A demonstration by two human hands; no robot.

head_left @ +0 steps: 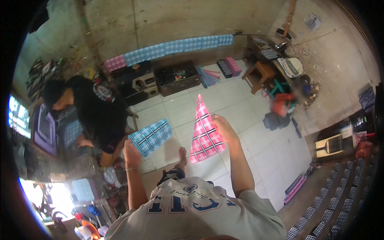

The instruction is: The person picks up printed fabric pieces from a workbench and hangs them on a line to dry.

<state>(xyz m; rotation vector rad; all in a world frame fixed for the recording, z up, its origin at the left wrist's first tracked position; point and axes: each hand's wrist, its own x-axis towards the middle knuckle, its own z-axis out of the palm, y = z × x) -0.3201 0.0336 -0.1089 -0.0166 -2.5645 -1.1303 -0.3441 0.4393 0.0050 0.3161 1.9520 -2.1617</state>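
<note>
My left hand [132, 155] is closed on the lower left edge of a blue plaid sheet [151, 137], which is held out in front of me and slightly curved. A pink plaid sheet [205, 136], coming to a point at its top, hangs from my right hand [224, 127]. The right fingers pinch it by its right edge. Both sheets carry white and dark crossing stripes, and I cannot tell whether they are cloth or a plastic sheet. A gap separates the two sheets, with the tiled floor [180, 112] behind them.
At the left a person in a black shirt [100, 108] bends over a purple-framed panel [44, 130]. Blue plaid sheets [176, 47] hang in a row along the back wall. A wooden stool [259, 75] stands at the far right. Rows of small patterned pieces [318, 202] lie at the lower right.
</note>
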